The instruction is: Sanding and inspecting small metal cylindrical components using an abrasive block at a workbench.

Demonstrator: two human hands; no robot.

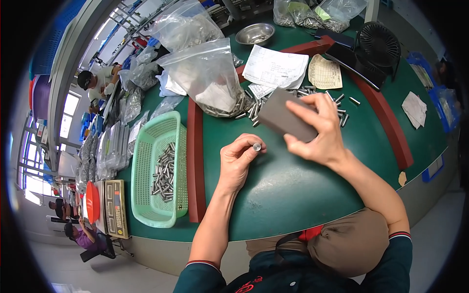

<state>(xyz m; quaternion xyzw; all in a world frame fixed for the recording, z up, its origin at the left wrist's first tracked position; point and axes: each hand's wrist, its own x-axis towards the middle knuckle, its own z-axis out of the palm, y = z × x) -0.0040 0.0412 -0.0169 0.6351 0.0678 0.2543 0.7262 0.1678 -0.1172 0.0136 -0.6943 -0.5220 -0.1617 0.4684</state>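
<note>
Between the thumb and fingers of my left hand [236,161] is a small metal pin [257,146], its round end facing up. My right hand [320,129] grips a dark grey-brown rectangular block [281,116], held up to the right of the pin and apart from it. The block looks slightly blurred. Behind it a pile of loose metal pins [344,119] lies on the green tabletop [278,190], partly hidden by the block and my right hand. Left of my left forearm, a light green plastic basket [181,180] contains many similar pins [163,173].
Red-brown strips [195,161] border the work area left, back and right. Beyond the pile are a clear bag of pins [207,80], papers [274,66], a metal bowl [255,34] and a black fan [378,44]. A scale [116,207] stands at the left edge. People sit farther left.
</note>
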